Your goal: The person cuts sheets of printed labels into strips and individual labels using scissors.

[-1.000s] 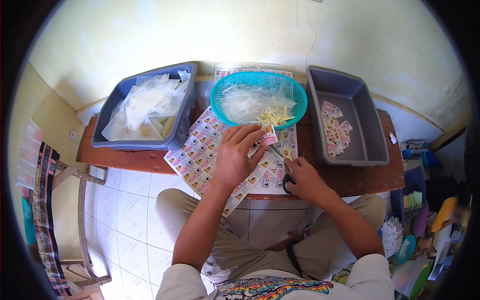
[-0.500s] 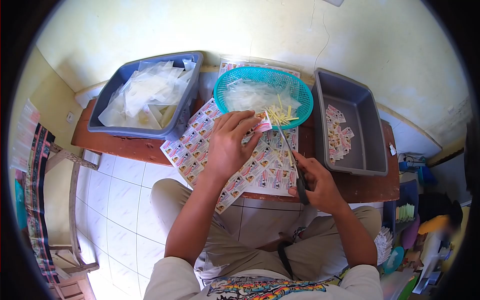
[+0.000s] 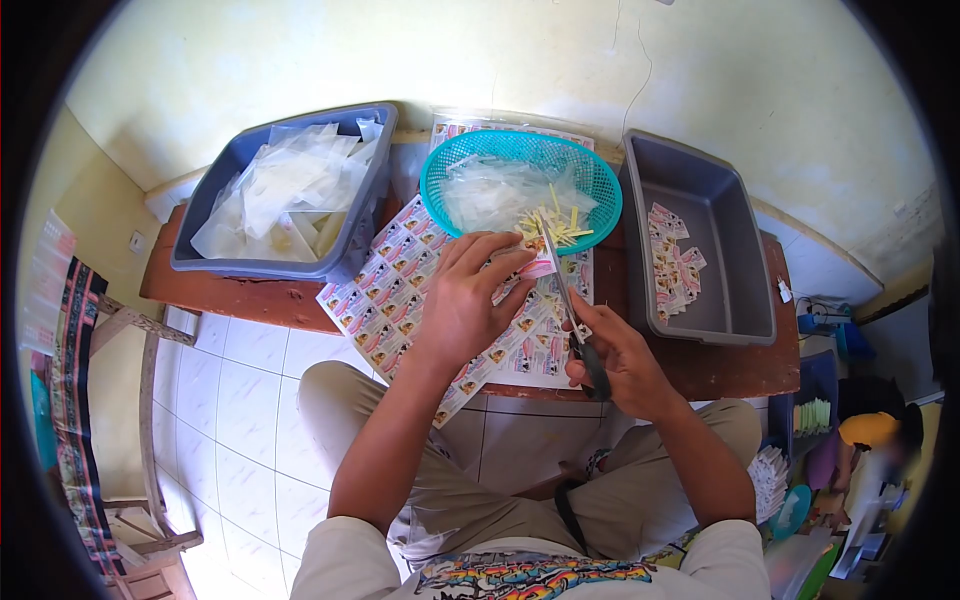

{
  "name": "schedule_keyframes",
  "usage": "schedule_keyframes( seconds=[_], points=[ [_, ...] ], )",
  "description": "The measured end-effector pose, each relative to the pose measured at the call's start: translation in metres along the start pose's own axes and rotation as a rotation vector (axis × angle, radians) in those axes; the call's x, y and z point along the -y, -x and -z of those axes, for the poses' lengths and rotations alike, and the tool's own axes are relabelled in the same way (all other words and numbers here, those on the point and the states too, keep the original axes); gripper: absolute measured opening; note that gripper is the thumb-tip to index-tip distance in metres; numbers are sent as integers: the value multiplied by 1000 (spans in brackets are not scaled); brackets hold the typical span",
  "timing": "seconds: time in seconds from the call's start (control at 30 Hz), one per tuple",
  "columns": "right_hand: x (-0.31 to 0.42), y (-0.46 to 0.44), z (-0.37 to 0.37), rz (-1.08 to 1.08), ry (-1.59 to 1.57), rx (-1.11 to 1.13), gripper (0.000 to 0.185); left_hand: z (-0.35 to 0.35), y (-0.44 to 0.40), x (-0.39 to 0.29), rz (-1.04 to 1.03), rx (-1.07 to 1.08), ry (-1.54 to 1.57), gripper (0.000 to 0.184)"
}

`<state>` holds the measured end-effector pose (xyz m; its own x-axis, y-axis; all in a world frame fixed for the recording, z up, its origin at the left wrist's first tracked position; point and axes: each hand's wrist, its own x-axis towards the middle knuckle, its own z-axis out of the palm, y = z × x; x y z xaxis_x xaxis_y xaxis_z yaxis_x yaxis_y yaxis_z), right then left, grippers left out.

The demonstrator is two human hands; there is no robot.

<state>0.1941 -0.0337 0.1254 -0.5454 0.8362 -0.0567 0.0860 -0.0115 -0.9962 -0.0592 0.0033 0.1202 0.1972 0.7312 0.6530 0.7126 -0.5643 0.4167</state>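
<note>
My left hand [image 3: 470, 300] pinches a small printed label [image 3: 537, 262] just in front of the teal basket [image 3: 432, 185]. My right hand [image 3: 622, 360] is wrapped round the black handles of a pair of scissors [image 3: 560, 270], whose blades point up beside the label's right edge. Thin yellowish paper strips [image 3: 570, 228] and clear plastic bags [image 3: 500, 190] lie in the basket. Under my hands, printed label sheets [image 3: 385, 305] spread over the bench.
A grey tub [image 3: 360, 240] of clear bags stands at the left. On the right, another grey tub [image 3: 722, 260] holds cut labels [image 3: 672, 265]. Both rest on the red-brown bench [image 3: 240, 300]. A person [image 3: 868, 432] is at the far right.
The scissors have closed in on the label, their blades now more upright and reaching over the basket's front edge. The camera view has shifted slightly.
</note>
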Motion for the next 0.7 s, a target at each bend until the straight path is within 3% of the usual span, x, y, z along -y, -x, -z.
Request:
schedule_keyframes(
  seconds=[0.7],
  points=[
    [-11,-4,-5,41,-35,-16,89,3,2,-4,-10,28,43,36]
  ],
)
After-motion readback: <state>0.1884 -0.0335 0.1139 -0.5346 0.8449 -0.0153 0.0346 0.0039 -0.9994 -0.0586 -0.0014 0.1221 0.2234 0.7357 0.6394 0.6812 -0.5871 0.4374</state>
